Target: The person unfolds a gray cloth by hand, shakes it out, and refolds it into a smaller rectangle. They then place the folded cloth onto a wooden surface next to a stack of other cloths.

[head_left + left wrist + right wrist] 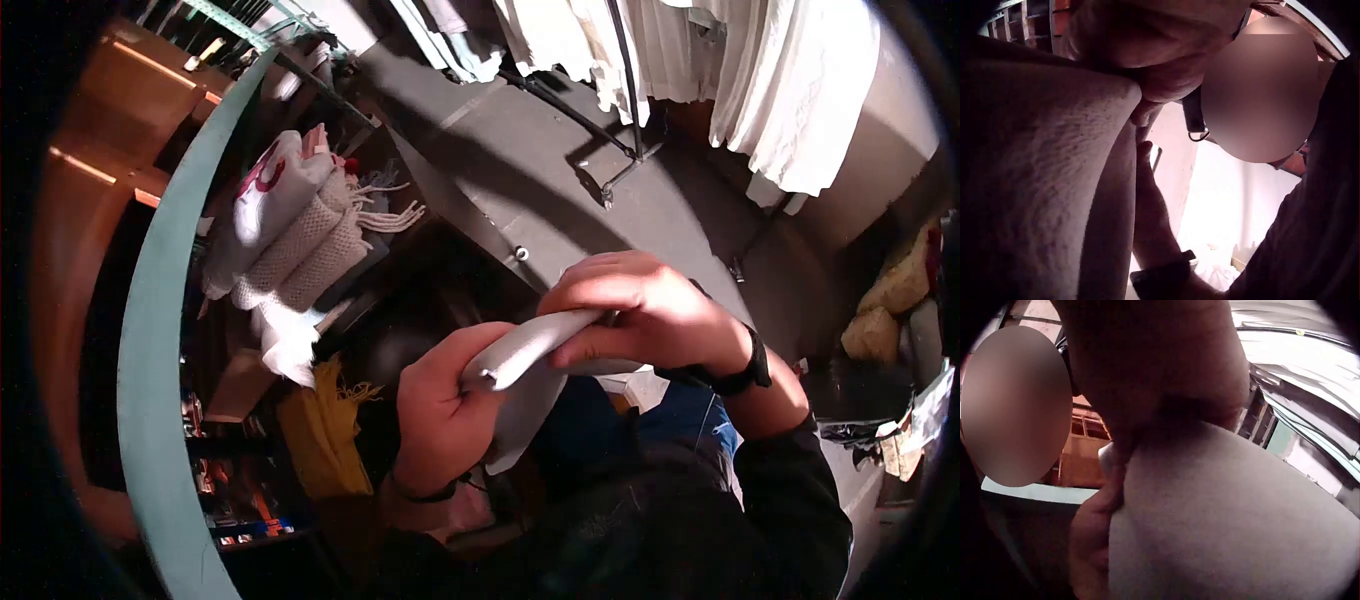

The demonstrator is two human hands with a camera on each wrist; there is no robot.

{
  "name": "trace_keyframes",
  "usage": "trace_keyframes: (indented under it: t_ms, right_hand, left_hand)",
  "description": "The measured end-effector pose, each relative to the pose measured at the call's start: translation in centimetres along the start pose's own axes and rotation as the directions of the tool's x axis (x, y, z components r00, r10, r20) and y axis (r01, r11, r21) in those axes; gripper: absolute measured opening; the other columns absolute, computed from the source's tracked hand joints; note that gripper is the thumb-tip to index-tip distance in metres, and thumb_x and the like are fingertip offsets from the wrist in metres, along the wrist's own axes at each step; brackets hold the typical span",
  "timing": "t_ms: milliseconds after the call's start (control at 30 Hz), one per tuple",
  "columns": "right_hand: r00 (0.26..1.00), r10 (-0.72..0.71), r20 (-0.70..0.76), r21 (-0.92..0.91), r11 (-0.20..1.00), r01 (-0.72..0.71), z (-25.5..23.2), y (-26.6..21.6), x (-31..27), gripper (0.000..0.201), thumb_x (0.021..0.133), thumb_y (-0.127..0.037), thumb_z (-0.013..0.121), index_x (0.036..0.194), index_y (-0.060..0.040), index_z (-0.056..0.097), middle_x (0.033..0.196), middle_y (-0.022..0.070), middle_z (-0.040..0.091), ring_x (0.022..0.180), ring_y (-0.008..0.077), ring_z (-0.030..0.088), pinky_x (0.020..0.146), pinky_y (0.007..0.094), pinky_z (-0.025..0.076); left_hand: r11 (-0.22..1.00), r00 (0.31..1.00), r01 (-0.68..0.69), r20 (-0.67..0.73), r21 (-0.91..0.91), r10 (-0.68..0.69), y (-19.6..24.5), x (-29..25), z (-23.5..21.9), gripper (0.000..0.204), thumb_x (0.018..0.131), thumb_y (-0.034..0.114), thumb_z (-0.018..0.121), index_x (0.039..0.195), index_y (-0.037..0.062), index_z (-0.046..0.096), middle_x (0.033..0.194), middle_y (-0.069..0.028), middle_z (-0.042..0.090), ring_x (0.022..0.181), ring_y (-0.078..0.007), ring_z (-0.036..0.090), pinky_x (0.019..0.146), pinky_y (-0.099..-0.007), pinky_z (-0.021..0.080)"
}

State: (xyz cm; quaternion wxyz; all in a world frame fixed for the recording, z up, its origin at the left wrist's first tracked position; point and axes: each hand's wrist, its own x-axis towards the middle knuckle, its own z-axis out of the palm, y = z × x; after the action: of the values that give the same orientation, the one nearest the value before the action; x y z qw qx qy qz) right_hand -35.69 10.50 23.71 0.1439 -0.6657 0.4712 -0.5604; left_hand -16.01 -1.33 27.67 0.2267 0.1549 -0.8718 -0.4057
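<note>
A light grey cloth [530, 352] is held in front of my body, its upper edge folded over into a thick roll. My left hand [448, 400] grips the near end of that roll, thumb along the top. On the other end, my right hand [650, 312] curls its fingers over the roll with the thumb below. The lower part of the cloth hangs down between the hands. In the left wrist view the cloth [1035, 169] fills the left side; in the right wrist view the cloth [1229, 512] spreads below the right hand [1154, 362].
Folded knitted textiles [300, 230] with fringes are stacked at the left, above a yellow fringed cloth [325, 430]. A curved pale green rail [150, 350] runs along the left. White garments [780, 100] hang on a black wheeled rack [575, 120] at the back.
</note>
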Motion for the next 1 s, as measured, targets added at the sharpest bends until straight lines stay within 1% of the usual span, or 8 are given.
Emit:
trace_keyframes:
  t_ms: [200, 267, 567, 633, 800, 867, 933, 1000]
  right_hand:
    - [0.826, 0.221, 0.519, 0.246, 0.887, -0.391, -2.0, 4.4, -2.6, 0.048, 0.076, -0.028, 0.084, 0.11, -0.0007, 0.065, 0.096, 0.0098, 0.07, 0.086, 0.0198, 0.064, 0.08, 0.0321, 0.05]
    - [0.576, 0.367, 0.731, 0.103, 0.774, -0.625, -1.4, 7.0, -4.8, 0.048, 0.078, -0.031, 0.082, 0.111, -0.0003, 0.065, 0.095, 0.0104, 0.07, 0.087, 0.0205, 0.065, 0.08, 0.0319, 0.05]
    - [0.281, 0.699, 0.657, -0.354, 0.616, -0.704, -0.5, 12.7, -17.3, 0.044, 0.079, -0.029, 0.077, 0.112, -0.0029, 0.066, 0.097, 0.0162, 0.071, 0.089, 0.0291, 0.068, 0.079, 0.0388, 0.052]
    - [0.564, 0.623, 0.543, -0.336, 0.776, -0.534, 1.3, 15.0, -21.3, 0.04, 0.078, -0.026, 0.074, 0.11, -0.004, 0.067, 0.097, 0.0178, 0.07, 0.091, 0.0333, 0.066, 0.079, 0.041, 0.051]
    - [0.662, 0.596, 0.456, -0.323, 0.803, -0.501, 3.1, 17.7, -24.6, 0.034, 0.076, -0.021, 0.071, 0.106, -0.0047, 0.068, 0.098, 0.0172, 0.069, 0.096, 0.0354, 0.064, 0.087, 0.0432, 0.048]
    - [0.811, 0.569, 0.135, -0.432, 0.77, -0.469, 2.2, 16.3, -23.6, 0.03, 0.074, -0.014, 0.07, 0.103, -0.005, 0.068, 0.098, 0.0153, 0.069, 0.095, 0.0339, 0.064, 0.091, 0.043, 0.046]
    - [0.873, 0.481, -0.078, -0.482, 0.749, -0.456, 0.2, 14.1, -21.5, 0.03, 0.071, -0.006, 0.071, 0.1, -0.0048, 0.067, 0.099, 0.0139, 0.069, 0.096, 0.0315, 0.064, 0.094, 0.043, 0.044]
    - [0.902, 0.359, -0.239, -0.553, 0.714, -0.43, -2.5, 11.7, -20.5, 0.026, 0.073, -0.005, 0.067, 0.1, -0.0045, 0.067, 0.097, 0.0131, 0.068, 0.098, 0.0328, 0.063, 0.095, 0.043, 0.043]
  left_hand:
    - [0.995, 0.98, -0.094, 0.171, -0.036, 0.099, 0.1, -2.7, -4.5, 0.022, 0.085, 0.004, 0.063, 0.105, -0.0046, 0.066, 0.093, -0.0147, 0.071, 0.084, -0.0208, 0.07, 0.074, -0.0281, 0.053]
    - [0.982, 0.96, -0.189, 0.217, 0.022, 0.179, -0.5, -3.1, -5.7, 0.024, 0.084, 0.009, 0.065, 0.103, -0.0052, 0.066, 0.092, -0.0149, 0.071, 0.083, -0.0227, 0.071, 0.073, -0.0292, 0.054]
    - [0.916, 0.668, -0.307, 0.626, -0.26, 0.402, -3.1, -4.1, -16.4, 0.023, 0.085, 0.019, 0.068, 0.093, -0.0019, 0.063, 0.087, -0.0176, 0.07, 0.074, -0.0298, 0.071, 0.068, -0.0394, 0.058]
    - [0.91, 0.622, -0.278, 0.664, -0.308, 0.415, -3.4, -4.8, -17.7, 0.024, 0.086, 0.021, 0.069, 0.091, -0.0011, 0.062, 0.086, -0.0182, 0.07, 0.072, -0.0314, 0.071, 0.066, -0.0417, 0.059]
    - [0.929, 0.525, -0.249, 0.768, -0.273, 0.367, -4.9, -7.9, -19.6, 0.026, 0.09, 0.028, 0.066, 0.092, 0.0024, 0.059, 0.081, -0.0161, 0.069, 0.067, -0.0294, 0.07, 0.057, -0.0401, 0.058]
    - [0.943, 0.531, -0.251, 0.783, -0.219, 0.323, -5.7, -10.7, -19.5, 0.027, 0.091, 0.029, 0.065, 0.093, 0.0033, 0.058, 0.079, -0.0152, 0.069, 0.066, -0.0282, 0.07, 0.055, -0.0389, 0.058]
    - [0.921, 0.924, -0.38, -0.003, -0.082, 0.381, -7.4, -14.9, -15.8, 0.03, 0.093, 0.035, 0.064, 0.086, 0.0073, 0.052, 0.073, -0.0106, 0.065, 0.06, -0.0247, 0.066, 0.048, -0.0357, 0.053]
    - [0.92, 0.809, -0.39, -0.462, 0.044, 0.365, -8.4, -17.1, -13.7, 0.033, 0.093, 0.037, 0.063, 0.083, 0.0094, 0.049, 0.07, -0.0084, 0.063, 0.057, -0.0229, 0.064, 0.045, -0.0342, 0.051]
